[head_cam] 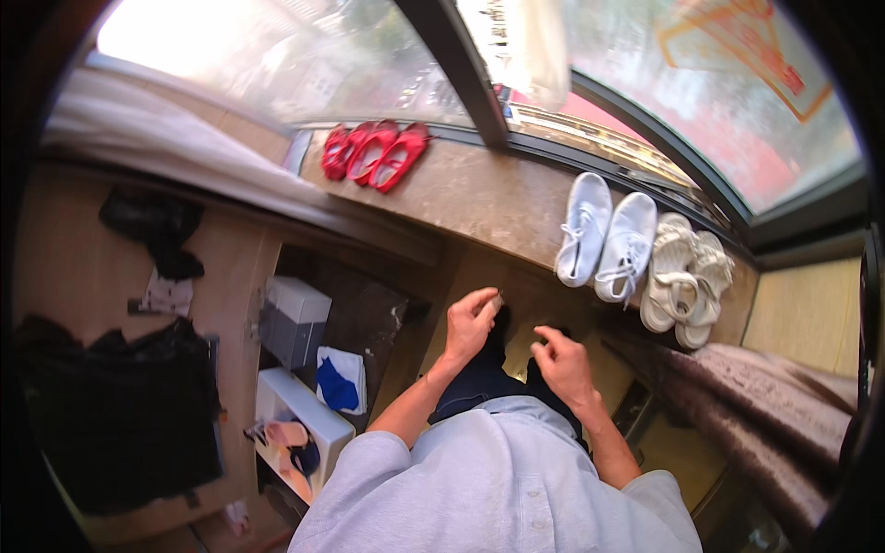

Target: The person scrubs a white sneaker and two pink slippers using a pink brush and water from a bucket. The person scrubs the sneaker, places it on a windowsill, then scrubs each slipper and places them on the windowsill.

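My left hand (471, 323) is raised over the floor before me, thumb and fingertips together; whether something small is between them is unclear. To its right is my right hand (561, 359), fingers curled and thumb apart from the index finger, with nothing visible in it. The hands do not touch each other. Beyond them runs a stone window sill (484, 197). Small red shoes (377, 155) stand at its left part. Farther right on the sill are a pair of white lace-up canvas shoes (608, 238) and a pair of off-white strappy sandals (684, 276).
At left, a grey and white box (294, 321), a folded white and blue cloth (341, 380) and an open white box (304, 408) holding shoes lie near black fabric (124, 415). Curtains (747, 408) hang at the right; window frames (463, 69) stand behind the sill.
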The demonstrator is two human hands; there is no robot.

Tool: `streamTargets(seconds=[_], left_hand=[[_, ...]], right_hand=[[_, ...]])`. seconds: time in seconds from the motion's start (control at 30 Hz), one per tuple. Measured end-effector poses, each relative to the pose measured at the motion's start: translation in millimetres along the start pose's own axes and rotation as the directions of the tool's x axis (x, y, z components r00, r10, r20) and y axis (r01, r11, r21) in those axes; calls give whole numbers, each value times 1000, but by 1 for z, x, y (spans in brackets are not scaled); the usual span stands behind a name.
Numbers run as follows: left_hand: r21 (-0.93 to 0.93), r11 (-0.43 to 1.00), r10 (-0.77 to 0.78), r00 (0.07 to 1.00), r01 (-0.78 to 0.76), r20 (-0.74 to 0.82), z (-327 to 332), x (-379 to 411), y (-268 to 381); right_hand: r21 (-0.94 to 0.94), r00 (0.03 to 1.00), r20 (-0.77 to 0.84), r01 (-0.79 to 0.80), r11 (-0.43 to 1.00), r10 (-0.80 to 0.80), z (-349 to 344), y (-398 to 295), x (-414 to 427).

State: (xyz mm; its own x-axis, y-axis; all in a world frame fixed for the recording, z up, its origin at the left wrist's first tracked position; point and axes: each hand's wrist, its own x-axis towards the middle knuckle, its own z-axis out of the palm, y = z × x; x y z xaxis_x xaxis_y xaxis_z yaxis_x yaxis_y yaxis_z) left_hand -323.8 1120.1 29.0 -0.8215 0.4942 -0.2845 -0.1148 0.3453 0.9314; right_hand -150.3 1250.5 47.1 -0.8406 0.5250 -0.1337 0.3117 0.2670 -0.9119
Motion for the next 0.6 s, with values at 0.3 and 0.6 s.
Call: streamTargets(seconds=[0.3, 0.6], left_hand=[[74, 510, -763, 490, 857, -422, -158, -219, -276], [-728, 560, -828, 232, 396, -510, -138, -417, -365]], right_hand=[[-501, 769, 628, 278, 820, 122, 30, 45, 6], [-495, 492, 858, 713, 497, 148, 118, 35, 3]])
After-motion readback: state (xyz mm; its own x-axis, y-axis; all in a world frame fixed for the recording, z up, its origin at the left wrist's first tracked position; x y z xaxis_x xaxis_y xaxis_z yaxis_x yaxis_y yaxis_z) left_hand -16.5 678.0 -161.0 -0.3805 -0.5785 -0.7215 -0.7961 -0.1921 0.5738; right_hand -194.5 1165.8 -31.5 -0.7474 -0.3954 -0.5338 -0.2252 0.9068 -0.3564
